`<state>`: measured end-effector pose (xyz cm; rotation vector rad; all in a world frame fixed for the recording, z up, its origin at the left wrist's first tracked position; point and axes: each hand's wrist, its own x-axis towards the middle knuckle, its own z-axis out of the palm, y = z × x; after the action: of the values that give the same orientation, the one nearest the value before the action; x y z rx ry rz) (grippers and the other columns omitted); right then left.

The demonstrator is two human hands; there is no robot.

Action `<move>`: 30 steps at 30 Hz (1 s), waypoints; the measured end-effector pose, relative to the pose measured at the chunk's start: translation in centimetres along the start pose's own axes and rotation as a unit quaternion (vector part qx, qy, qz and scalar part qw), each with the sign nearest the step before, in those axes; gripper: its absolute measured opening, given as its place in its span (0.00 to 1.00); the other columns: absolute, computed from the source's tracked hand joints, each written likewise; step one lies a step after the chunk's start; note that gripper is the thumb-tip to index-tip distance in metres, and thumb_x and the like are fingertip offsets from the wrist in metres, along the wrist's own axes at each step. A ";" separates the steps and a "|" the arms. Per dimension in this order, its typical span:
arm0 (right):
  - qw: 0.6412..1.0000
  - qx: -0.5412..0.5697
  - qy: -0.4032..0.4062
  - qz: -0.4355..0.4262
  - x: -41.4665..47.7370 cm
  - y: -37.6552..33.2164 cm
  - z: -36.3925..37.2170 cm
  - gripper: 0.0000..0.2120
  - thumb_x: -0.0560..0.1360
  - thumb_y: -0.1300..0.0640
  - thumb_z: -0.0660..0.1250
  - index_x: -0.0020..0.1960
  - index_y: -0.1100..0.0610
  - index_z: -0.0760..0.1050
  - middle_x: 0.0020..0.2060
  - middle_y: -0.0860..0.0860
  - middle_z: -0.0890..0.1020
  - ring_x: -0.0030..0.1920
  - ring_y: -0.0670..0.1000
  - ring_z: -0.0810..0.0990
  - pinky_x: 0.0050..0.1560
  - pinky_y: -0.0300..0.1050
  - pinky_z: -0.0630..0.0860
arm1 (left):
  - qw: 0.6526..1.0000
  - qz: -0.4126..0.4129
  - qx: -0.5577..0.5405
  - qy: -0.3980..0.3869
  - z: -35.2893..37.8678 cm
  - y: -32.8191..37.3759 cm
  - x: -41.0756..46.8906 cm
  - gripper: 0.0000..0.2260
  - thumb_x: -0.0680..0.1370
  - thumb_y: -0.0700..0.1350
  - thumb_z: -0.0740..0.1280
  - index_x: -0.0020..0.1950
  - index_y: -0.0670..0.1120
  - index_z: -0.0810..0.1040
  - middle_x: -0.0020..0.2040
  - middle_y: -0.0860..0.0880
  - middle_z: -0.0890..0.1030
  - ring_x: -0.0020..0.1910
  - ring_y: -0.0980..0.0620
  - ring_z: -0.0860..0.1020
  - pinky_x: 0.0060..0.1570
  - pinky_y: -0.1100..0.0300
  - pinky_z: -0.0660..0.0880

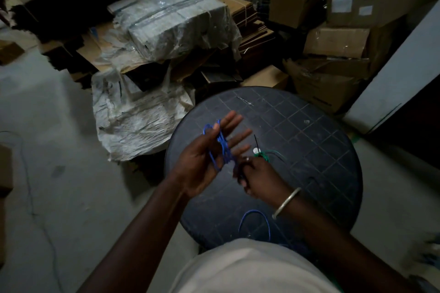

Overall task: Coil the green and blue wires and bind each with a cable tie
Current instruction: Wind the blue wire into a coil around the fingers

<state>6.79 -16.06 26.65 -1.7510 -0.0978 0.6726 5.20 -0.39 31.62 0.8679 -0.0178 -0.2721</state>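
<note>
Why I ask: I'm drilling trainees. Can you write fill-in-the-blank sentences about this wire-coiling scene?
The wire looped around the left hand is ____.
The wire bundle lying on the round tabletop by the black cable tie is ____.
The metal bangle is on the ____ wrist.
Missing words: blue; green; right.

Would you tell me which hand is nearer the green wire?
Right. The right hand sits just beside the green wire, nearly touching; the left hand is farther left, carrying the blue wire.
</note>
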 end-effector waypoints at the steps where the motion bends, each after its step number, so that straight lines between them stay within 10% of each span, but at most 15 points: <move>1: 0.999 -0.036 -0.025 -0.006 -0.8 0.2 0.3 0.21 0.84 0.53 0.56 0.36 0.56 0.77 0.22 0.51 0.73 0.19 0.44 0.69 0.21 0.35 0.65 | 0.999 0.013 0.034 0.034 -0.5 0.0 0.4 0.21 0.86 0.46 0.52 0.78 0.42 0.64 0.77 0.43 0.68 0.75 0.39 0.68 0.72 0.41 0.67; 9: 0.991 -0.021 -0.095 -0.093 -6.0 -5.2 -1.3 0.19 0.81 0.49 0.64 0.36 0.58 0.79 0.21 0.55 0.75 0.23 0.49 0.75 0.31 0.38 0.73 | 0.894 0.022 0.440 0.084 -3.8 -0.8 0.6 0.15 0.85 0.43 0.58 0.61 0.42 0.83 0.69 0.46 0.79 0.75 0.60 0.66 0.72 0.61 0.63; 12: 0.977 0.150 -0.135 -0.070 -6.6 -7.8 -3.2 0.15 0.80 0.51 0.63 0.44 0.62 0.80 0.20 0.52 0.70 0.26 0.55 0.76 0.34 0.43 0.76 | 0.926 0.005 0.371 0.073 -2.8 -1.2 0.0 0.17 0.83 0.43 0.60 0.40 0.49 0.85 0.37 0.47 0.84 0.53 0.51 0.84 0.59 0.55 0.74; 15: 0.940 0.287 -0.186 -0.006 -6.0 -8.8 -4.6 0.16 0.76 0.47 0.63 0.46 0.61 0.80 0.20 0.48 0.65 0.26 0.54 0.74 0.33 0.46 0.75 | 0.960 -0.059 0.274 0.012 -1.4 -0.7 -0.7 0.21 0.82 0.49 0.55 0.38 0.51 0.85 0.23 0.51 0.64 0.21 0.56 0.64 0.42 0.55 0.78; 21: 0.896 0.345 -0.273 0.056 -2.4 -8.2 -7.6 0.14 0.80 0.50 0.58 0.43 0.57 0.74 0.20 0.44 0.64 0.17 0.40 0.62 0.24 0.39 0.45 | 0.979 -0.182 0.072 -0.054 -1.2 0.0 -1.2 0.32 0.82 0.58 0.48 0.38 0.36 0.80 0.21 0.52 0.58 0.20 0.52 0.50 0.29 0.60 0.67; 30: 0.958 0.274 -0.077 0.031 2.6 -3.9 -5.6 0.16 0.76 0.46 0.68 0.36 0.55 0.74 0.20 0.45 0.64 0.17 0.42 0.60 0.18 0.34 0.55 | 0.972 -0.203 -0.078 -0.088 -0.8 -0.5 -1.6 0.16 0.84 0.50 0.56 0.38 0.47 0.68 0.39 0.42 0.74 0.21 0.56 0.65 0.19 0.65 0.51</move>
<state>12.70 -18.67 29.96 -1.1722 0.0363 0.7947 3.62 0.25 30.89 0.6827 0.0163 -0.7256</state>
